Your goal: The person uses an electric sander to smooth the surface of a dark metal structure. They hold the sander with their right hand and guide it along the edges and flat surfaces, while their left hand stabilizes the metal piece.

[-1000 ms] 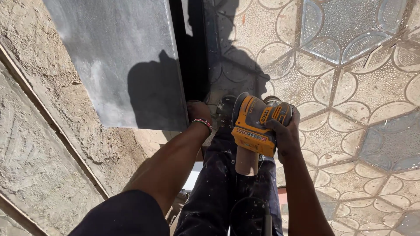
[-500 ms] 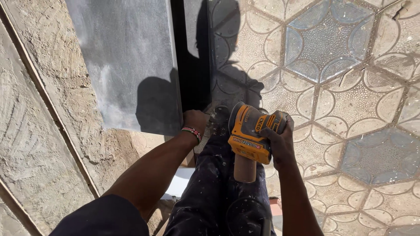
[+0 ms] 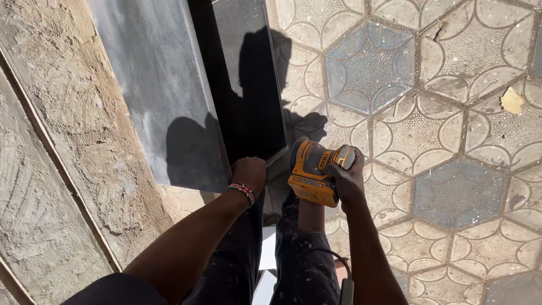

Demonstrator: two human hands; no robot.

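Sander [image 3: 314,172] seemingly edged nearer the dark panel [image 3: 248,90] — view shifted

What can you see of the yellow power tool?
The power tool is a compact handheld unit with a yellow and black plastic body. The right hand grips it from its right side, fingers over the top. It sits low over the legs, just right of the dark slab, whose lower edge the left hand holds. A dark cord trails below. Its working face is hidden.

Hexagon-patterned tile floor [image 3: 451,113]; 2 dark slabs [image 3: 248,96] standing on it.
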